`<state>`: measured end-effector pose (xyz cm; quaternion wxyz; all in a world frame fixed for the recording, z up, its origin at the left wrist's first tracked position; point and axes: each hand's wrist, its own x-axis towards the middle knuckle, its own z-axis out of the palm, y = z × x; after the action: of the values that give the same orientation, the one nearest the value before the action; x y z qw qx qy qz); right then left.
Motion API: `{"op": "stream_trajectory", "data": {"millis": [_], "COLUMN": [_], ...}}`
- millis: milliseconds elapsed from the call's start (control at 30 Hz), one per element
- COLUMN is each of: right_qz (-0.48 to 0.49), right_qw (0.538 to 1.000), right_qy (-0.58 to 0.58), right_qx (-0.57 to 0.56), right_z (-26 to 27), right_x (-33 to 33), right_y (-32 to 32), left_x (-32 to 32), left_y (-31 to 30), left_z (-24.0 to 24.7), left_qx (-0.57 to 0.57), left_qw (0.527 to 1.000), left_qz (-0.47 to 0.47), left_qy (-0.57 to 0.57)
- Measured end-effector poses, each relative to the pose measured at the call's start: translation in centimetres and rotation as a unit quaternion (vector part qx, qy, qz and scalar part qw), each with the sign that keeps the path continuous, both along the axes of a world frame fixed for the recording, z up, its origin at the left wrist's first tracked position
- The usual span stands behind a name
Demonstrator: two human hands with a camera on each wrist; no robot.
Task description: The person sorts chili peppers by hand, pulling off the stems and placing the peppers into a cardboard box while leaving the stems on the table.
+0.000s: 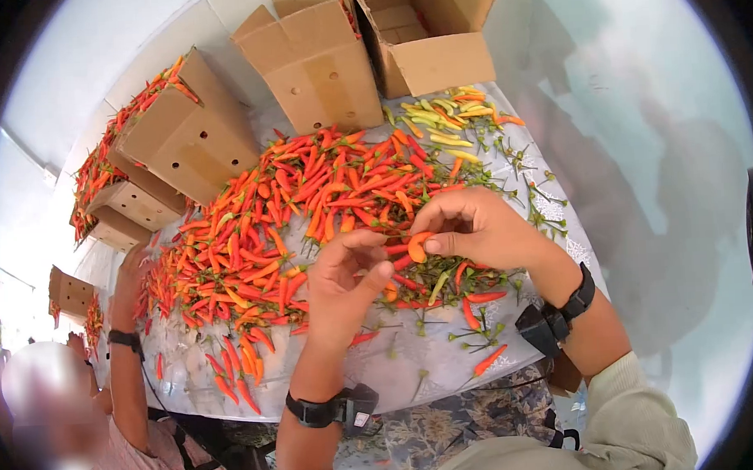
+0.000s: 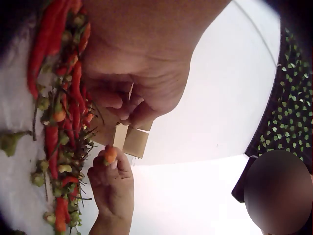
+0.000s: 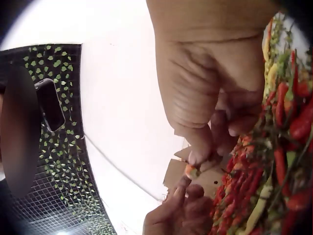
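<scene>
Between its thumb and fingers, my right hand (image 1: 477, 226) pinches an orange chili pepper (image 1: 418, 247) above the heap. The pepper's green stem end shows in the right wrist view, where the chili (image 3: 190, 171) sticks out from the fingertips. My left hand (image 1: 341, 278) is just left of it, fingers loosely bent, with a gap showing between thumb and fingers in the head view. Below both hands spreads a big heap of red and orange chili peppers (image 1: 251, 249), mixed with loose green stems (image 1: 482, 335) near the right hand.
Cardboard boxes (image 1: 315, 78) stand along the table's far side; some hold red chilies. Yellow chilies (image 1: 443, 119) lie at the back right. Another person's arm (image 1: 127, 330) reaches over the table at left. The white tablecloth (image 1: 308, 389) shows along the near edge.
</scene>
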<state>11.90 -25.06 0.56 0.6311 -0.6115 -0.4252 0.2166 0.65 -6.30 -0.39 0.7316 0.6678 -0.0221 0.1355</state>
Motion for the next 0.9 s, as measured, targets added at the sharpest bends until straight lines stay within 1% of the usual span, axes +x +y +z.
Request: {"op": "stream_trajectory", "data": {"millis": [33, 100, 133, 167, 200, 233, 267, 333, 433, 467, 533, 567, 667, 700, 800, 900], "right_qz": [-0.004, -0.011, -0.005, 0.001, 0.006, 0.015, 0.0, -0.031, -0.082, -0.08, -0.079, -0.082, -0.112, -0.136, -0.144, -0.159], "right_qw": [0.999, 0.99, 0.989, 0.988, 0.987, 0.981, 0.989, 0.998, 0.997, 0.997, 0.996, 0.996, 0.982, 0.983, 0.984, 0.974], "right_qy": [0.041, 0.122, 0.127, 0.134, 0.141, 0.179, 0.133, 0.039, 0.009, 0.012, 0.021, -0.025, -0.135, -0.109, -0.105, -0.155], "right_qx": [-0.024, -0.075, -0.073, -0.072, -0.071, -0.07, -0.06, -0.04, 0.009, 0.022, 0.046, 0.033, -0.073, -0.053, -0.021, -0.045], "right_z": [0.2, 1.0, 0.8, 0.6, 0.4, 0.5, 0.2, -0.6, 0.2, 0.3, 0.2, 0.5, 0.9, 0.6, -0.4, 0.0], "right_x": [-0.4, -1.4, -1.7, -2.0, -2.2, -2.4, -2.5, -2.5, -2.9, -2.8, -2.6, -2.9, -2.9, -3.0, -3.0, -3.3], "right_y": [0.2, 0.4, 0.7, 0.9, 1.1, 1.1, 1.2, 1.5, 1.5, 1.6, 1.5, 1.3, 1.0, 1.3, 1.7, 1.6], "left_x": [0.1, 0.3, 0.3, 0.2, 0.1, 0.2, 0.3, 0.2, 0.1, 0.0, 0.0, 0.1, 0.0, 0.0, 0.0, -0.1], "left_y": [-0.1, 0.0, 0.0, -0.1, 0.0, 0.2, 0.3, -0.1, -0.1, -0.1, -0.1, -0.2, -0.9, -1.0, -0.9, -1.1], "left_z": [0.0, -0.1, -0.2, 0.0, -0.2, -0.5, -0.7, -0.5, -0.4, -0.5, -0.7, -0.8, 0.2, 0.2, 0.2, 0.3], "left_qx": [0.041, 0.085, 0.106, 0.087, 0.114, 0.141, 0.168, 0.117, 0.016, -0.023, 0.003, 0.016, 0.047, 0.04, 0.019, 0.003], "left_qw": [0.999, 0.994, 0.991, 0.994, 0.99, 0.986, 0.981, 0.991, 1.0, 1.0, 1.0, 0.999, 0.997, 0.997, 0.998, 0.998], "left_qz": [0.005, -0.009, -0.016, -0.036, -0.034, -0.034, -0.033, -0.025, -0.011, -0.007, -0.022, -0.031, -0.025, -0.031, -0.034, -0.019], "left_qy": [-0.031, -0.066, -0.082, -0.062, -0.07, -0.078, -0.086, -0.063, -0.018, 0.001, 0.009, 0.013, 0.06, 0.06, 0.058, 0.059]}}
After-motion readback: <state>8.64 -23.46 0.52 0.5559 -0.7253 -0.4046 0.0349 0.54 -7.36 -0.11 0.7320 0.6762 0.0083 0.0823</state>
